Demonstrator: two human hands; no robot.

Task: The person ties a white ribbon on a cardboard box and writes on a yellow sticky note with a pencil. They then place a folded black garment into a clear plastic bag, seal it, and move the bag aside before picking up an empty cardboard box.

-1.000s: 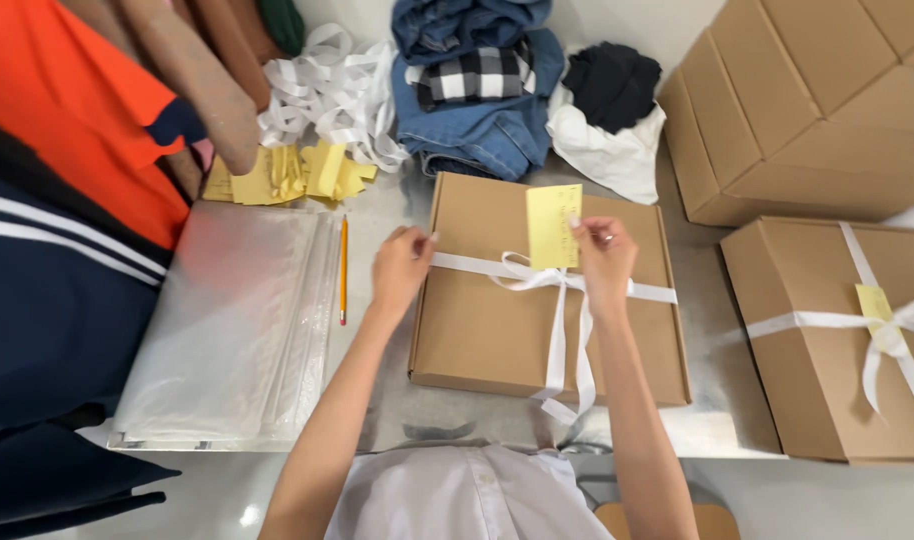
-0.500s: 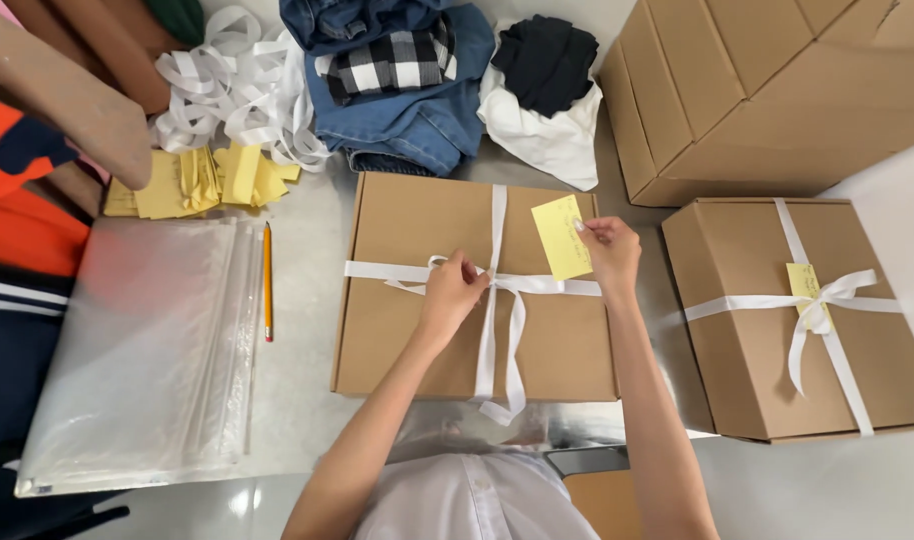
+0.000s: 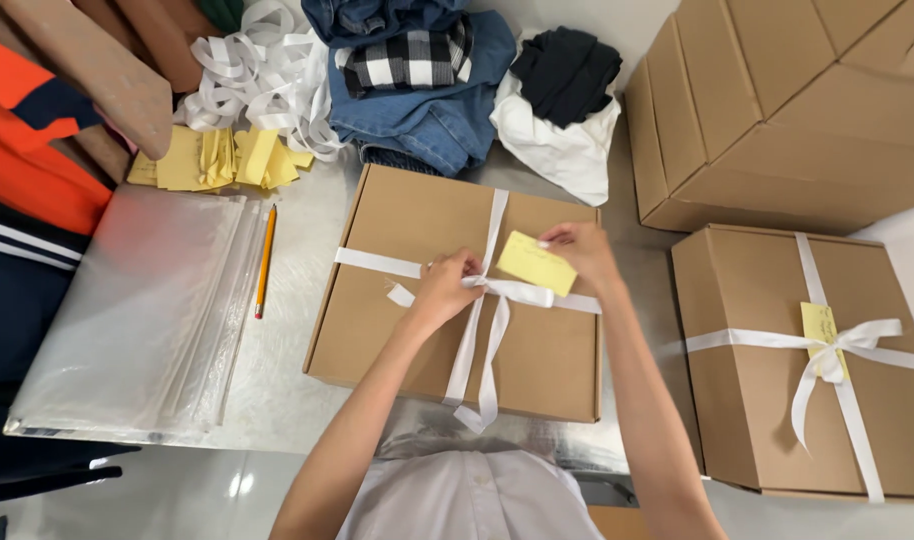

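Head camera looks straight down on a metal table [image 3: 297, 390] where a flat cardboard box [image 3: 397, 300] lies closed, wrapped crosswise by a white ribbon [image 3: 482, 350] whose two loose tails hang down over the near edge. What the box holds cannot be seen. The left hand [image 3: 447, 285] is pinched shut on the ribbon right at the crossing, fingers curled around the strand. The right hand [image 3: 582, 250] grips a small yellow paper tag [image 3: 535, 263] by its far corner and holds it flat against the lid, just beside the crossing and touching the horizontal band.

To the right stands a second cardboard box [image 3: 747, 400], also closed, its white ribbon tied in a bow [image 3: 837, 350] with a yellow tag tucked under the knot. Behind it sits a larger plain carton [image 3: 777, 110], shut and unwrapped.

Left of the centre box a pencil [image 3: 265, 260] lies on the table beside a stack of clear plastic zip bags [image 3: 137, 320], flat and apparently empty. Beyond them are a pile of yellow tags [image 3: 217, 160] and a tangle of cut white ribbon [image 3: 267, 70]. Folded jeans with a checked garment [image 3: 407, 70] on top, and black cloth on white cloth [image 3: 562, 110], lie at the far edge.
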